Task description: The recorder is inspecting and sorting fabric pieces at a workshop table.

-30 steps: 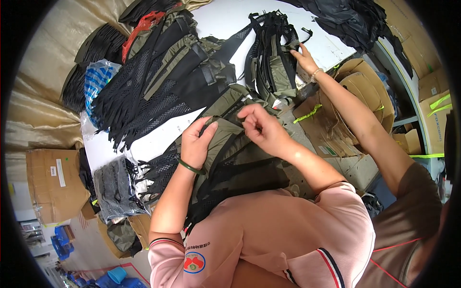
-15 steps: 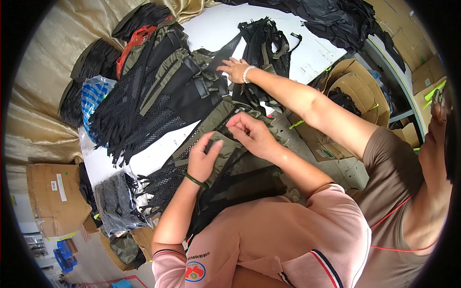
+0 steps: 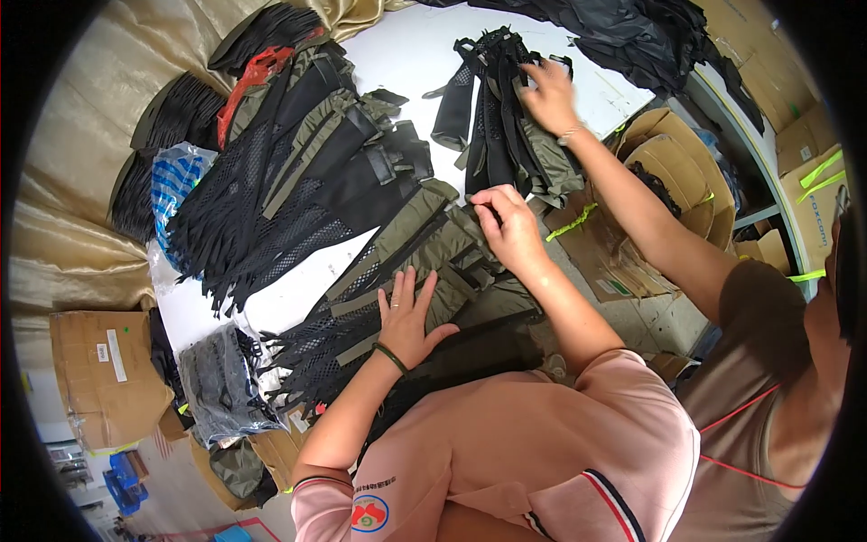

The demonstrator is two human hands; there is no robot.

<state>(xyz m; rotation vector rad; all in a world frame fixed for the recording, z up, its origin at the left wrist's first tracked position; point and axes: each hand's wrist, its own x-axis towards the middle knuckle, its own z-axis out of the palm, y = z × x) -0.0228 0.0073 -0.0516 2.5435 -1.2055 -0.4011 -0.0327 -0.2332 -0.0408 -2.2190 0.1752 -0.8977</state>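
My left hand [image 3: 408,316] lies with spread fingers on a fanned pile of olive-green and black mesh fabric pieces [image 3: 424,217] along the table's near side. Beyond the pile's right end, my right hand [image 3: 510,230] is raised with thumb and fingers curled together. Whatever sits between those fingertips, if anything, is too small to make out. A co-worker's hand [image 3: 549,98] reaches in from the right over a separate bundle of black and green pieces [image 3: 497,108] at the back.
More fanned mesh pieces [image 3: 316,163] cover the white table [image 3: 406,54] at left, beside a red bag [image 3: 251,81] and a blue-striped plastic bag [image 3: 181,190]. Black sheeting [image 3: 632,41] lies at the back right. Cardboard boxes [image 3: 108,375] stand left and right of the table.
My left hand has come down and flattened on the pile. My right hand has shifted right, away from the pile's middle. The co-worker's hand has moved right and back over the far bundle.
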